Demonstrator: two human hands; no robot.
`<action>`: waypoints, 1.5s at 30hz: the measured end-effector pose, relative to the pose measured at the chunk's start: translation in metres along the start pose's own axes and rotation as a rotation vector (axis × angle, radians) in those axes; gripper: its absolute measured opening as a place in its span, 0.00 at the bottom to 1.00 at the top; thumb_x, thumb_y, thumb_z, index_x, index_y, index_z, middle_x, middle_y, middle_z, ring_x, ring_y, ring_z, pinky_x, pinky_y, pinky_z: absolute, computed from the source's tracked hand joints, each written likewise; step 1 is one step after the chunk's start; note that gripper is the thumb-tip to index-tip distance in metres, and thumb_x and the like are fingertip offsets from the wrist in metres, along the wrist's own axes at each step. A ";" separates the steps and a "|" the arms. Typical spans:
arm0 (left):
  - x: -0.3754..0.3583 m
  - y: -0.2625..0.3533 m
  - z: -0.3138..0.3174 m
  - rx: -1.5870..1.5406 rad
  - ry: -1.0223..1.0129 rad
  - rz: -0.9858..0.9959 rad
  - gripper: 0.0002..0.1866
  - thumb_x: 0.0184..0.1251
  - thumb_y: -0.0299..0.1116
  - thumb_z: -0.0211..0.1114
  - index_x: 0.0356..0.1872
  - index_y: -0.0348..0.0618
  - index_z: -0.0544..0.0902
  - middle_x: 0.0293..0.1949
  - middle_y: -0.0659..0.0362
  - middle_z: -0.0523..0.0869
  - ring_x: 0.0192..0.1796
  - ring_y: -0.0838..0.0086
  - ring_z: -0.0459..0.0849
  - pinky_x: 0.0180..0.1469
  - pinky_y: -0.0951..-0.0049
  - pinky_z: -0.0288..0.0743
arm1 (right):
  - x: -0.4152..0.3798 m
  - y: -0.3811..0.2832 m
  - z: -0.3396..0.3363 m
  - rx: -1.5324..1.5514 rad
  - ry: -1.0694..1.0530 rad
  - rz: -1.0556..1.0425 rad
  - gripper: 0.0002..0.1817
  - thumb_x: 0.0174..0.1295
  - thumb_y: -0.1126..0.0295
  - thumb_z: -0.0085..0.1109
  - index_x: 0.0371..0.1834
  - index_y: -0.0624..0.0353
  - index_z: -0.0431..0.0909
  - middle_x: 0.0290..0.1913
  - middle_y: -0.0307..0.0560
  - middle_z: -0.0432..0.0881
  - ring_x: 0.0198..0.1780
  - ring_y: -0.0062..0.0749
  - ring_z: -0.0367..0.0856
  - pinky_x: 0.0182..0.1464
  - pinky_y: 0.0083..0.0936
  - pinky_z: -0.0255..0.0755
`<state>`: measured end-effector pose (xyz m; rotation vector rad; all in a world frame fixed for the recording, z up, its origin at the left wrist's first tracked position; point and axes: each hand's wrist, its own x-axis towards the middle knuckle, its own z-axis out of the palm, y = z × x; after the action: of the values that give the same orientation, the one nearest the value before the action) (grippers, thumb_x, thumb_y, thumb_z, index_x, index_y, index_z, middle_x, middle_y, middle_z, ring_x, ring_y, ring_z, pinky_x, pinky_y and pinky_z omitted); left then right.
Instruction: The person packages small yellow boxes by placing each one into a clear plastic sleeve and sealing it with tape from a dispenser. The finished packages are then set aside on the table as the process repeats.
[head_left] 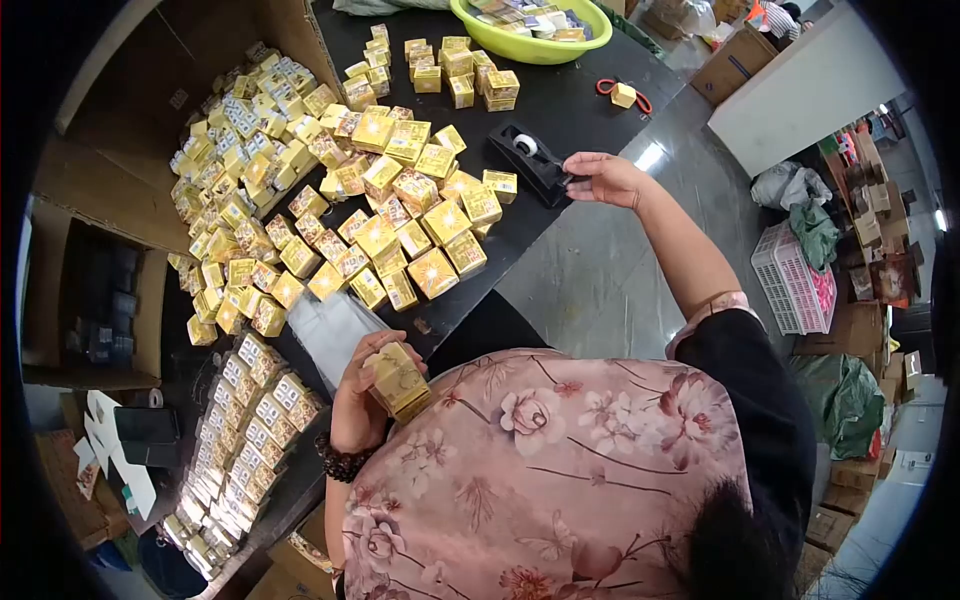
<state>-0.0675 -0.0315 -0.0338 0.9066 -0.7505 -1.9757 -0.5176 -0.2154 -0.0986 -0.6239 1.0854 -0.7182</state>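
Note:
My left hand (352, 408) is closed around a small yellow box (398, 378), held tilted close to my apron. Beside that hand lies a stack of clear plastic bags (335, 330). My right hand (610, 180) reaches out to the cutter end of a black tape dispenser (545, 172), which holds a white-cored roll. The fingers there are stretched out and apart at the dispenser's tip; whether a strip of tape touches them, I cannot make out. A large heap of small yellow boxes (376, 237) spreads over the black table (585, 105) between my hands.
A large cardboard carton (125, 125) stands open at the left, with boxes spilling out. Rows of boxes (245, 425) line the near left. Small stacks (457, 62), red-handled scissors (640, 103) under one box, and a yellow-green basin (535, 50) are at the far side.

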 end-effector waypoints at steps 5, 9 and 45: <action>0.000 -0.004 -0.005 0.007 0.000 0.001 0.32 0.59 0.48 0.59 0.58 0.35 0.70 0.45 0.50 0.80 0.49 0.63 0.81 0.56 0.65 0.74 | -0.014 0.031 0.022 0.139 0.037 -0.205 0.08 0.65 0.74 0.59 0.46 0.63 0.76 0.44 0.45 0.80 0.44 0.33 0.83 0.54 0.30 0.78; 0.008 0.002 -0.001 0.029 0.032 0.088 0.32 0.59 0.49 0.59 0.58 0.35 0.71 0.45 0.50 0.80 0.50 0.63 0.81 0.56 0.65 0.73 | 0.005 0.070 0.020 0.096 0.214 -0.412 0.16 0.63 0.78 0.58 0.53 0.71 0.70 0.44 0.45 0.79 0.47 0.33 0.81 0.59 0.27 0.75; 0.018 0.000 0.001 -0.167 0.241 0.256 0.25 0.67 0.47 0.46 0.53 0.37 0.76 0.41 0.53 0.82 0.43 0.63 0.83 0.46 0.65 0.78 | -0.008 0.039 0.124 -1.048 0.797 -0.885 0.14 0.60 0.63 0.66 0.43 0.61 0.79 0.42 0.46 0.73 0.34 0.31 0.74 0.40 0.25 0.72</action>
<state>-0.0758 -0.0468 -0.0396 0.8820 -0.5266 -1.6436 -0.3958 -0.1722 -0.0812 -1.8910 1.9647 -1.1863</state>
